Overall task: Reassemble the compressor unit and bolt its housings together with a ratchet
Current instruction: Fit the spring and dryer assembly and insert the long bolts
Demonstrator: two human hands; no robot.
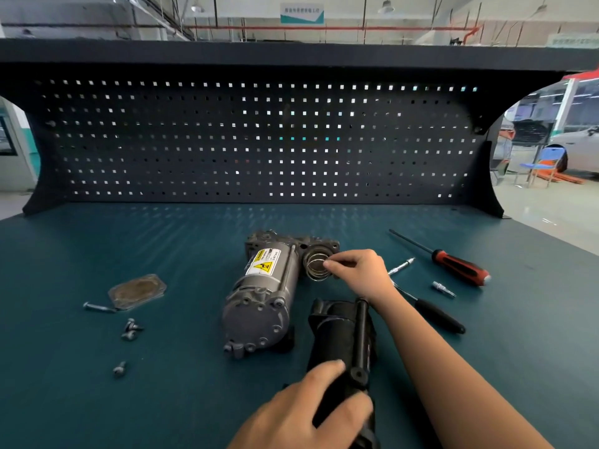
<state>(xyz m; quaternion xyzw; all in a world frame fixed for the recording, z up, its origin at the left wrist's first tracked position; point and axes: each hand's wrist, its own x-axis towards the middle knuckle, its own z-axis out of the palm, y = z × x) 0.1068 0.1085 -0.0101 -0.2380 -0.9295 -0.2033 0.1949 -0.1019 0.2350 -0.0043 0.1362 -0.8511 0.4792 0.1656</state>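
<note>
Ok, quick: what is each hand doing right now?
Left hand: grips the black housing.
Right hand: pinches the coil spring at the open end of the compressor.

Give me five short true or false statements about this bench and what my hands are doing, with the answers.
1. The right hand pinches a coil spring at the compressor opening. True.
2. The left hand lies flat on the mat. False: it grips the black housing.
3. The red-handled screwdriver lies right of the compressor. True.
4. The loose bolts lie right of the compressor. False: they lie on its left.
5. The cover plate is fitted on the compressor. False: it lies apart on the mat.
</note>
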